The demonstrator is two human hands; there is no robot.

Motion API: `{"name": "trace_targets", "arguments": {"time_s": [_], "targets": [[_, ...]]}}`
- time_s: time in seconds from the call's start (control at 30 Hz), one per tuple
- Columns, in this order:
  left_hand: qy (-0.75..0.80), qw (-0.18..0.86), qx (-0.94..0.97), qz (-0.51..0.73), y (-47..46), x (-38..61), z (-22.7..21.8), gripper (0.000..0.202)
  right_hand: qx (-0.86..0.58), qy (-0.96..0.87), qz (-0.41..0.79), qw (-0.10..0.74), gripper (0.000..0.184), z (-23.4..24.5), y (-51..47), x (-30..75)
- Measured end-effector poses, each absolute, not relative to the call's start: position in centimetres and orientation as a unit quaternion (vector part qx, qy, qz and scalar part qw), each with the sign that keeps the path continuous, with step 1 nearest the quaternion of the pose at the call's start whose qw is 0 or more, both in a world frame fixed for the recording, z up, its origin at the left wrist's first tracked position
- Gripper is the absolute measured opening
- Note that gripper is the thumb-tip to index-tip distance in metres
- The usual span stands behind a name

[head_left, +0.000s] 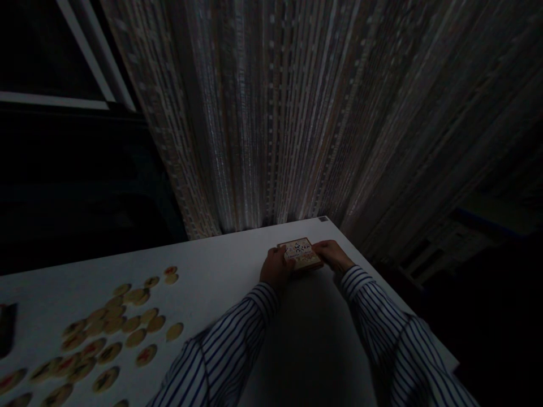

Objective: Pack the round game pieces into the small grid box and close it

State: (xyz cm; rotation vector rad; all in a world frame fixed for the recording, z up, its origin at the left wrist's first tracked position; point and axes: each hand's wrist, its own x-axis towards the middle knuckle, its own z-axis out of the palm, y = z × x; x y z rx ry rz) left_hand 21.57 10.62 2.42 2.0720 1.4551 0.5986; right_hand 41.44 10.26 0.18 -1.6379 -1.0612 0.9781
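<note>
A small flat box (302,252) with dark lettering and a brown edge lies near the far right part of the white table. My left hand (276,267) grips its left side, thumb over the top face. At the box's right edge my right hand (333,255) has its fingers pressed together on the rim. Both hands wear striped cuffs. The undersides of the fingers are hidden. Far to the left of my hands, round wooden xiangqi pieces (114,325) lie scattered, some showing red or black characters, others plain side up.
The white table (212,265) ends at a right edge beside my right forearm. Behind it hangs a striped string curtain (271,113). A dark object (7,328) sits at the left edge of view. The room is dim.
</note>
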Motion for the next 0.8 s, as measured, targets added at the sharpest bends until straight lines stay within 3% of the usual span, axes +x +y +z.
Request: {"name": "trace_targets", "arguments": {"time_s": [0.17, 0.47, 0.63, 0.8], "targets": [[0.47, 0.2, 0.838, 0.191, 10.2, 21.5, 2.0, 0.048, -0.695, -0.478, 0.34, 0.416, 0.015, -0.2, 10.6, 41.7], [0.479, 0.111, 0.856, 0.159, 9.7, 21.4, 1.9, 0.049, -0.731, -0.598, 0.149, 0.291, 0.022, 1.7, 9.2, 40.6], [0.437, 0.104, 0.875, 0.181, 10.8, 20.8, 1.2, 0.067, -0.695, -0.662, 0.085, 0.267, 0.038, 1.4, 7.4, 39.1], [0.371, 0.114, 0.905, 0.176, 12.7, 20.0, 0.5, 0.072, -0.66, -0.723, 0.033, 0.202, 0.049, -0.4, 7.1, 39.4]]}}
